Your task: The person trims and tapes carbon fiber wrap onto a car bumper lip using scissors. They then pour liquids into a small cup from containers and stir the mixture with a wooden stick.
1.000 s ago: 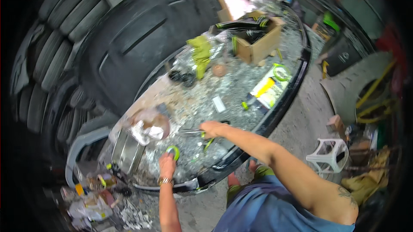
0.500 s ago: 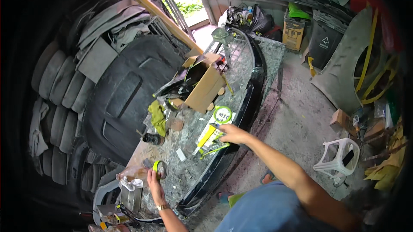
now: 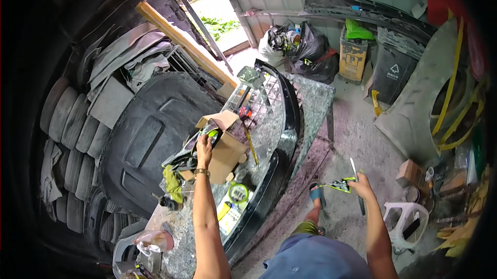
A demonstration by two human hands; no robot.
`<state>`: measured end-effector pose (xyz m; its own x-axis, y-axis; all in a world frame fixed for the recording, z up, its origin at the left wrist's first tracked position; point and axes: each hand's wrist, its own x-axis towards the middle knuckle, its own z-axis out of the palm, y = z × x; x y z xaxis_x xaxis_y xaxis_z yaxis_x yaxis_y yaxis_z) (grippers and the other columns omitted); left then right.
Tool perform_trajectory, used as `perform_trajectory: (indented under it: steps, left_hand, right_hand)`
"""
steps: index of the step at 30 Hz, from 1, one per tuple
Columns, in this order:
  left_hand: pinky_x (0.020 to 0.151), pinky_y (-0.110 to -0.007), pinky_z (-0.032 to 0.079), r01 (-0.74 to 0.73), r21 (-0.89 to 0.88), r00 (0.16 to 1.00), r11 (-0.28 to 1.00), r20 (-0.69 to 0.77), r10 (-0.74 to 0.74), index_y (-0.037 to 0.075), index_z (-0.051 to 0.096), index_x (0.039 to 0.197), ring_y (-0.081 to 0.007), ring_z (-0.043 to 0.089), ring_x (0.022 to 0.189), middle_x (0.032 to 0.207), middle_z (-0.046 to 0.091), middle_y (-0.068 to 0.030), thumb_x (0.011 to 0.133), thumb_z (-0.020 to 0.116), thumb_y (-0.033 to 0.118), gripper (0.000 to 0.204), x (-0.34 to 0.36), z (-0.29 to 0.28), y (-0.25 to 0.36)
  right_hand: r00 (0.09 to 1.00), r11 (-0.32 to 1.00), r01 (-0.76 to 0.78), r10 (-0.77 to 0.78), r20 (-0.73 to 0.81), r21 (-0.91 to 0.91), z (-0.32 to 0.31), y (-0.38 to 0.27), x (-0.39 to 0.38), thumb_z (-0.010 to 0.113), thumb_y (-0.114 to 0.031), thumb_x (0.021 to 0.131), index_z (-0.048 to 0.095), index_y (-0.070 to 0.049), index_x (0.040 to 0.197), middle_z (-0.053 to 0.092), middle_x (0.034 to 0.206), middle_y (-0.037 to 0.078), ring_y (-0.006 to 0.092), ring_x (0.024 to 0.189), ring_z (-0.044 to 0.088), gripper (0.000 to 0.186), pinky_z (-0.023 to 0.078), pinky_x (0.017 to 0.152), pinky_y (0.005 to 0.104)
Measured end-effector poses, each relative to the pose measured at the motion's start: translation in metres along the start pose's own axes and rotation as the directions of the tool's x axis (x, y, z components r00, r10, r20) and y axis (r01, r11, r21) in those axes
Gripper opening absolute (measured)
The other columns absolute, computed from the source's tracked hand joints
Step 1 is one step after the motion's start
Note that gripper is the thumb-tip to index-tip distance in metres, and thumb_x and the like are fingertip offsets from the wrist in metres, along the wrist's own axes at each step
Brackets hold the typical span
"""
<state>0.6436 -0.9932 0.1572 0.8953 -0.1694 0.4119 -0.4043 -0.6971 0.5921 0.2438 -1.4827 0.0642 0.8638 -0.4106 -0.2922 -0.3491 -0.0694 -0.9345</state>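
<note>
A bladed tool and green-edged strip are gripped by the right hand. At a cardboard box, the left hand is seen (grasp unclear)

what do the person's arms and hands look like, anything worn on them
The left hand and right hand are ungloved; the forearms show no sleeves. On the left is a gold-toned wristband, watch or bracelet unclear; the right shows none.

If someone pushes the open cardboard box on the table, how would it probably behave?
The cardboard box would likely slide rather than roll, given its flat sides. Its thin flaps should bend easily. The black strips sticking out of it may shift.
</note>
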Motion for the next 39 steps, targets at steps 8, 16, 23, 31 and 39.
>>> perform_trajectory:
  steps: [8, 16, 23, 31, 39]
  left_hand:
    - [0.094, -0.042, 0.045, -0.051, 0.228, 0.999, 0.972, -0.001, 0.052, 0.000, 0.063, 0.109, -0.0349, 0.057, 0.107, 0.116, 0.060, -0.0195, 0.089, 0.060, 0.011, 0.023, 0.030, 0.037, 0.100]
    - [0.081, -0.042, 0.043, 0.506, 0.239, 0.798, 0.829, 0.236, -0.555, -0.006, 0.061, 0.112, -0.0370, 0.059, 0.088, 0.096, 0.067, -0.0200, 0.101, 0.035, 0.036, 0.050, 0.010, 0.040, -0.010]
    - [0.070, -0.049, 0.040, 0.281, 0.537, 0.808, 0.795, 0.315, -0.498, -0.013, 0.057, 0.100, -0.0435, 0.056, 0.075, 0.075, 0.061, -0.0294, 0.100, 0.033, 0.038, 0.056, 0.017, 0.039, -0.007]
    - [0.083, -0.035, 0.049, 0.376, -0.427, 0.791, 0.823, -0.315, -0.525, -0.005, 0.062, 0.106, -0.0217, 0.062, 0.092, 0.102, 0.064, -0.0123, 0.099, 0.049, 0.026, 0.034, 0.095, 0.206, 0.236]
    - [0.083, -0.032, 0.049, 0.561, -0.724, 0.778, 0.401, 0.295, -0.555, -0.002, 0.063, 0.104, -0.0184, 0.063, 0.091, 0.097, 0.066, -0.0111, 0.095, 0.056, 0.031, 0.035, 0.173, 0.449, 0.459]
  right_hand:
    - [0.979, 0.987, -0.080, 0.051, -0.195, -0.143, -0.149, 0.037, 0.118, 0.061, -0.007, 0.070, 0.062, 0.003, 0.087, 0.063, 0.077, 0.006, 0.0125, 0.072, 0.058, 0.020, 0.047, 0.066, 0.0302]
    - [0.977, 0.950, -0.131, 0.077, -0.197, -0.282, -0.220, 0.013, 0.268, 0.067, -0.009, 0.068, 0.059, 0.002, 0.083, 0.060, 0.073, 0.006, 0.0121, 0.070, 0.055, 0.020, 0.046, 0.062, 0.0318]
    - [0.993, 0.955, -0.111, 0.096, -0.067, -0.276, -0.291, 0.004, 0.413, 0.068, -0.013, 0.066, 0.055, 0.003, 0.085, 0.058, 0.076, 0.010, 0.0176, 0.072, 0.056, 0.028, 0.046, 0.065, 0.0348]
    - [0.991, 0.946, -0.087, 0.049, -0.128, -0.313, -0.371, 0.000, 0.606, 0.072, -0.013, 0.063, 0.060, 0.001, 0.080, 0.060, 0.072, 0.012, 0.0218, 0.067, 0.058, 0.025, 0.046, 0.061, 0.0375]
    - [0.951, 0.959, -0.278, 0.282, -0.123, 0.052, -0.320, -0.021, 0.789, 0.071, -0.011, 0.067, 0.062, -0.004, 0.078, 0.056, 0.062, 0.004, 0.0142, 0.045, 0.048, 0.016, 0.037, 0.041, 0.0308]
